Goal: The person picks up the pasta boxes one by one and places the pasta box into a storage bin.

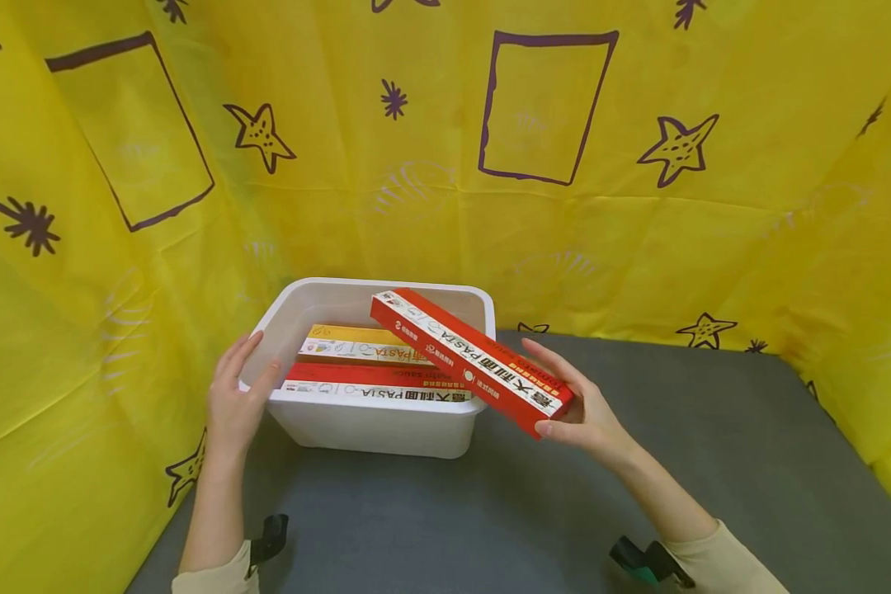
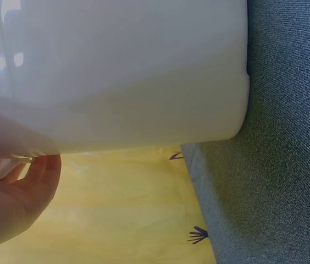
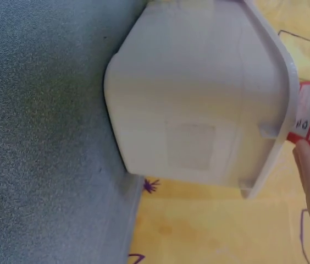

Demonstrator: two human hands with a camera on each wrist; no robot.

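At its near right end, a red pasta box is gripped by my right hand, thumb on the near side and fingers on the far side. The box slants over the right rim of a white plastic bin, its far end above the inside. My left hand holds the bin's left rim between thumb and fingers; the left wrist view shows the fingers curled at that rim. Inside lie another red pasta box at the front and a yellow-topped pasta box behind it.
The bin stands on a dark grey tabletop, near the back left. Yellow cloth with purple drawings hangs close behind and at both sides. A black strap sits at the left wrist, another at the right.
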